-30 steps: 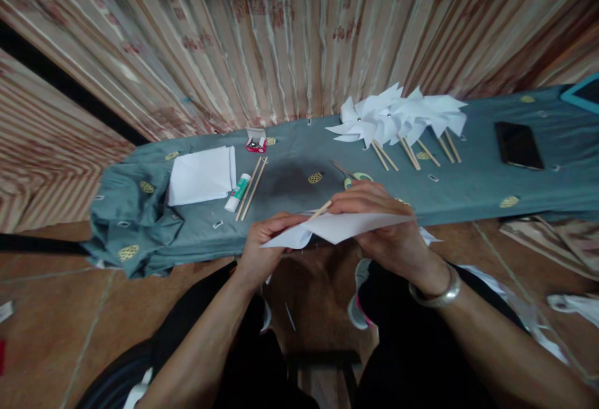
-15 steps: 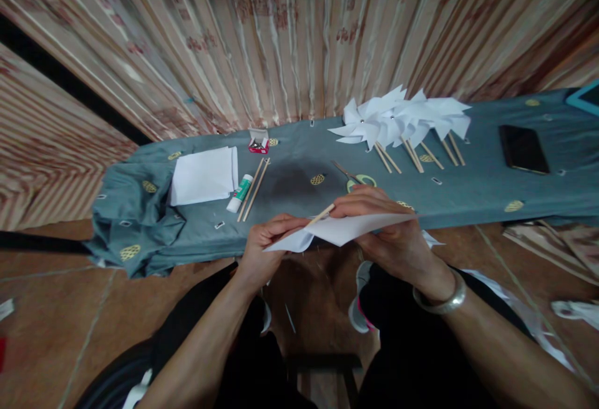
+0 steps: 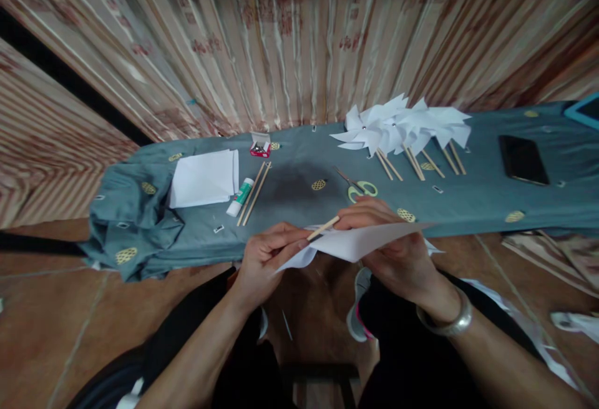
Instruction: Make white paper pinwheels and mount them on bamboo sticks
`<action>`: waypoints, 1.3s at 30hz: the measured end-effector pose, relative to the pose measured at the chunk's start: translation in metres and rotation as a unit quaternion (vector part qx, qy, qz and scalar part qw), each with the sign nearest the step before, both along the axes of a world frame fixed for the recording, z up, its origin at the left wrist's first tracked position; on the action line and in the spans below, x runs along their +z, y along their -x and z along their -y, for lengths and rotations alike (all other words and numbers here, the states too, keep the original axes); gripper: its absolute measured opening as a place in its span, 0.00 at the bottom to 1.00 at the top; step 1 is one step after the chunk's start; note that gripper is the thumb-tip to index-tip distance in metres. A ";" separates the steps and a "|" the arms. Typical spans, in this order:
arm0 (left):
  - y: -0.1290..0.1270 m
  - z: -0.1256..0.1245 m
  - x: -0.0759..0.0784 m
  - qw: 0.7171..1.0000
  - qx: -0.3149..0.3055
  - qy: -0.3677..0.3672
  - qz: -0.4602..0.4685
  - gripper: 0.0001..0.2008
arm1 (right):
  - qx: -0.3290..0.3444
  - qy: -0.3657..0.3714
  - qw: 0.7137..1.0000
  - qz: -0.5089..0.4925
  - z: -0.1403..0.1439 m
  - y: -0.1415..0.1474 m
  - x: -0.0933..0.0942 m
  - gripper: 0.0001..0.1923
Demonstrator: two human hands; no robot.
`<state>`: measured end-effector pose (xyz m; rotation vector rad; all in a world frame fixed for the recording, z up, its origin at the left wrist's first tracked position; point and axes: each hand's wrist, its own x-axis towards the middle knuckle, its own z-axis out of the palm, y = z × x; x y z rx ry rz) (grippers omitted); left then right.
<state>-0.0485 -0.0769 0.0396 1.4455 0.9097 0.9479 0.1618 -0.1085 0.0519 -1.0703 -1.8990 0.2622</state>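
Note:
Over the front edge of the table, my left hand (image 3: 269, 262) is closed, its thumb and fingers pinching one end of a thin wooden stick (image 3: 324, 228) beside a paper edge. My right hand (image 3: 405, 265) is closed on a white paper pinwheel (image 3: 358, 243), with its fingertips close to the stick's other end. The paper hides part of the right fingers, and whether the stick is fastened to it I cannot tell. Green-handled scissors (image 3: 362, 190) lie just beyond the right hand. Several finished pinwheels (image 3: 407, 125) on sticks overlap at the back of the table.
On the cloth-covered table (image 3: 299, 203) are a stack of white paper (image 3: 203, 178), a glue stick (image 3: 240, 197), two loose sticks (image 3: 255, 193), a small red box of metal pins (image 3: 260, 145) and a phone (image 3: 523, 159). Paper scraps (image 3: 524, 328) lie on the floor at right.
Both hands appear slightly lower in the view, with the pinwheel. My left thumb and fingers have moved onto the stick's end, and more of my left thumb shows.

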 end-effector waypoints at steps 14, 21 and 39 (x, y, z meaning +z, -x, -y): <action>-0.008 0.001 -0.030 0.995 0.025 0.091 0.030 0.09 | -0.027 0.223 0.968 -0.113 -0.011 -0.002 -0.027 0.06; -0.016 0.010 -0.062 0.974 0.068 0.210 0.044 0.17 | 0.016 0.333 0.937 -0.100 -0.029 -0.006 -0.035 0.08; -0.019 0.033 -0.088 0.846 0.228 0.414 0.248 0.17 | 0.058 0.385 0.921 -0.027 -0.030 0.013 -0.053 0.12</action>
